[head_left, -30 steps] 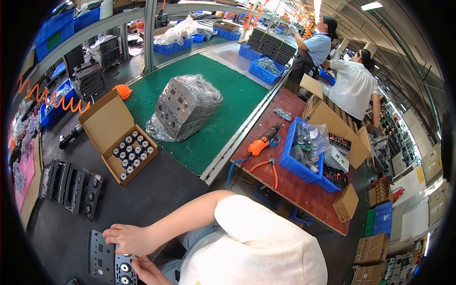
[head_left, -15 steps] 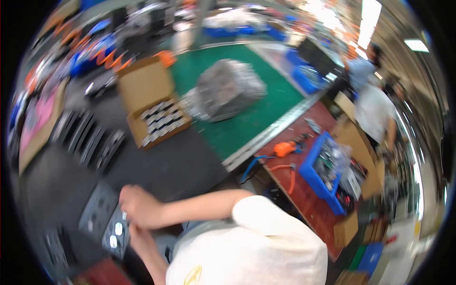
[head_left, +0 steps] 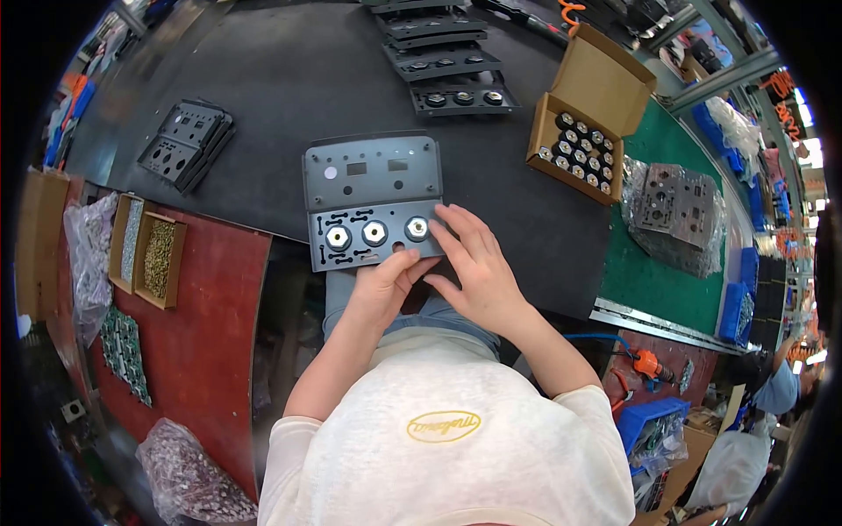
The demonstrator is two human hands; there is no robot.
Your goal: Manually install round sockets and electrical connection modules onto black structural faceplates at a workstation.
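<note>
A grey metal panel, bent into two sections, lies at the near edge of the black work surface. Its near section carries three black round parts with silver hex nuts, including a left nut, a middle nut and a right nut. My left hand grips the near edge of the panel, thumb on top beside a round hole and fingers partly hidden below. Fingers of my right hand are stretched out, their tips touching the panel's right end beside the right nut; its thumb stands apart.
An opened cardboard box of nut-topped parts stands right. Similar panels lie at the back, and a panel stack at left. A bubble-wrapped bundle rests on green matting. Small boxes of hardware sit on a red table.
The view has swung left and steadied from blur, so the panel and both hands now appear near the middle. My right hand's fingers now look more spread.
</note>
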